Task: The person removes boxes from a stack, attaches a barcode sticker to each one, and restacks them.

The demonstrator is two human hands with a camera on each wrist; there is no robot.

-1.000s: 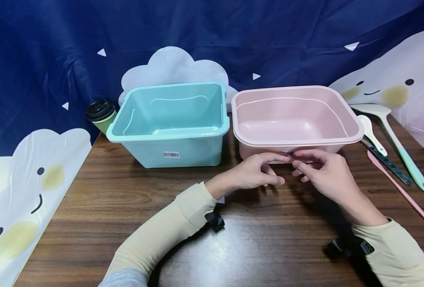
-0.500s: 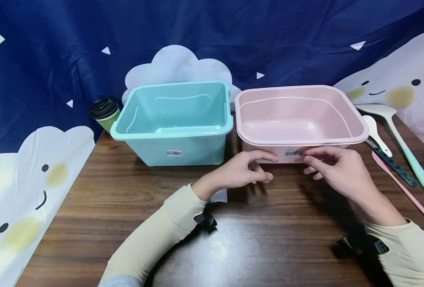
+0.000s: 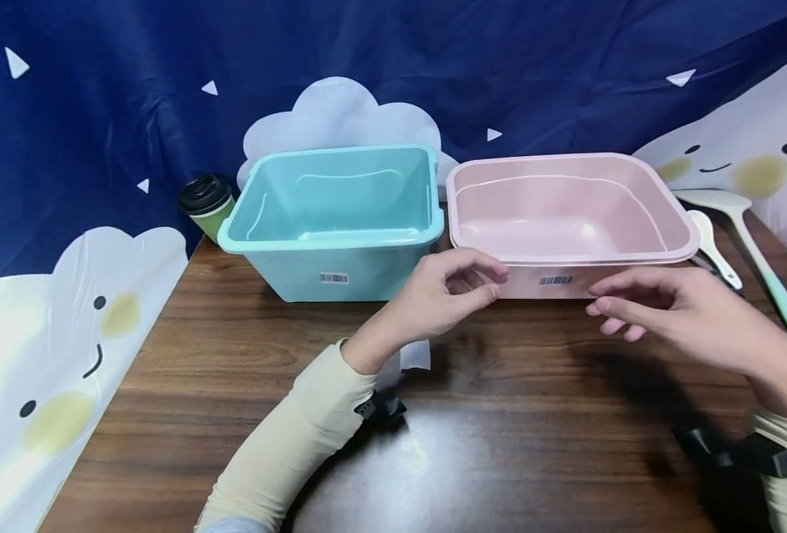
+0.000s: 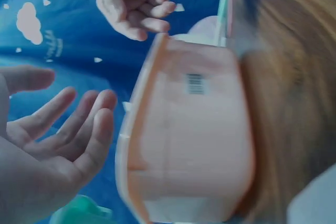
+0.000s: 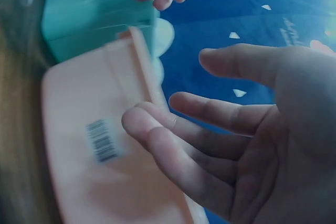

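A pink plastic basin (image 3: 526, 277) with a barcode label (image 3: 556, 280) on its front wall stands at the back right. My left hand (image 3: 436, 296) hovers before its front left corner, fingers loosely bent and holding nothing. Before the basin's front right side is my right hand (image 3: 673, 307), also relaxed with nothing in it. In the left wrist view the fingers (image 4: 100, 135) are apart from the basin wall (image 4: 194, 140). The right wrist view has the fingers (image 5: 173, 156) overlapping the basin's front wall near the barcode.
To the left stands a turquoise bin (image 3: 340, 274), with a green cup (image 3: 209, 215) with a black lid behind its left side. A white spoon (image 3: 716, 252) and a long mint-handled utensil (image 3: 766, 274) lie at the right. Something white (image 3: 416, 355) lies near my left wrist.
Both hands have drawn apart and back from the middle of the basin's front wall. The barcode label there, hidden earlier by the fingers, now shows. The head view has shifted slightly.
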